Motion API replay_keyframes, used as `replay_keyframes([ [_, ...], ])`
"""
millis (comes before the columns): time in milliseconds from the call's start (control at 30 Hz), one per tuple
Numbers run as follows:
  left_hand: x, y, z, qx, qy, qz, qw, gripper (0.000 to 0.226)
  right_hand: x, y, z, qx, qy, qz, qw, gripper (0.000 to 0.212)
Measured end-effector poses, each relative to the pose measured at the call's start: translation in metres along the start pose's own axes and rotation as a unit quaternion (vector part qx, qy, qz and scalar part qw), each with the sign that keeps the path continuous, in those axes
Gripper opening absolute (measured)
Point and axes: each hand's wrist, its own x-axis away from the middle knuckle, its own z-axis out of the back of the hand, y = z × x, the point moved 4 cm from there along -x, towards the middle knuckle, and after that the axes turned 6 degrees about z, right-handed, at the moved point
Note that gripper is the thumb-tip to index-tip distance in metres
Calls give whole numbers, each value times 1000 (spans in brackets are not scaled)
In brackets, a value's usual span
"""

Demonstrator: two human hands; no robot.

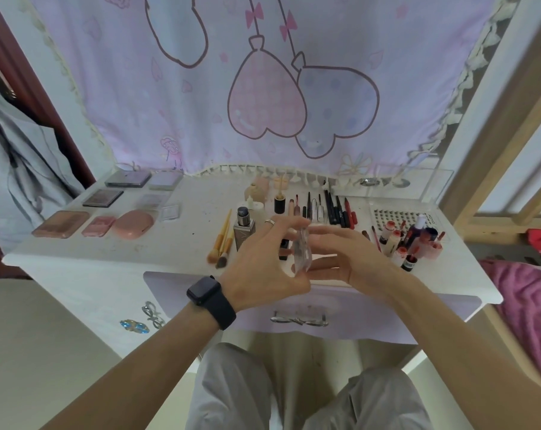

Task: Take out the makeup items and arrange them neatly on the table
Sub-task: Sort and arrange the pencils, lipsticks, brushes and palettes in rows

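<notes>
A clear plastic makeup item point(303, 248) stands upright between my hands over the middle of the white dressing table point(176, 240). My left hand point(259, 262), with a ring and a black watch, pinches it between thumb and fingers. The straight fingers of my right hand point(353, 252) touch it from the right. Several compacts and palettes point(103, 197) lie in rows at the left. Brushes point(222, 243) and a foundation bottle point(243, 229) lie left of my hands. Pencils and liners point(334, 209) are lined up behind them. Lip tints point(412, 240) cluster at the right.
A clear acrylic organiser point(418, 187) and a tray of false lashes point(393, 217) sit at the back right. A pink curtain point(263, 88) hangs behind the table. A drawer with a bow handle point(298, 319) faces my knees. A wooden bed frame point(492, 169) stands to the right.
</notes>
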Motion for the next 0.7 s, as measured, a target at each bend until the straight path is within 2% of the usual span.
replay_keyframes([
  [100, 3, 0, -2, -34, -14, -16, 999, 76, -3, -2, -3, 36, 12, 10, 999, 25],
  [300, 5, 4, -8, -100, 7, -49, 994, 74, -6, 1, -3, 63, 27, 39, 997, 32],
  [400, 2, 2, -2, 19, 56, -9, 998, 62, -6, 6, 0, 93, 65, 20, 993, 25],
  [467, -2, -3, -1, 122, 80, 26, 989, 56, -4, 13, -3, 18, 74, -17, 997, 19],
  [567, -1, -15, -9, 291, 69, 113, 947, 50, -4, 17, -7, -60, 108, -52, 991, 32],
  [633, 0, -19, -13, 354, 61, 151, 921, 45, -5, 12, -7, -76, 121, -53, 988, 34],
  [700, -2, -21, -12, 378, 46, 160, 910, 46, -6, 6, -5, -84, 141, -59, 985, 27],
])
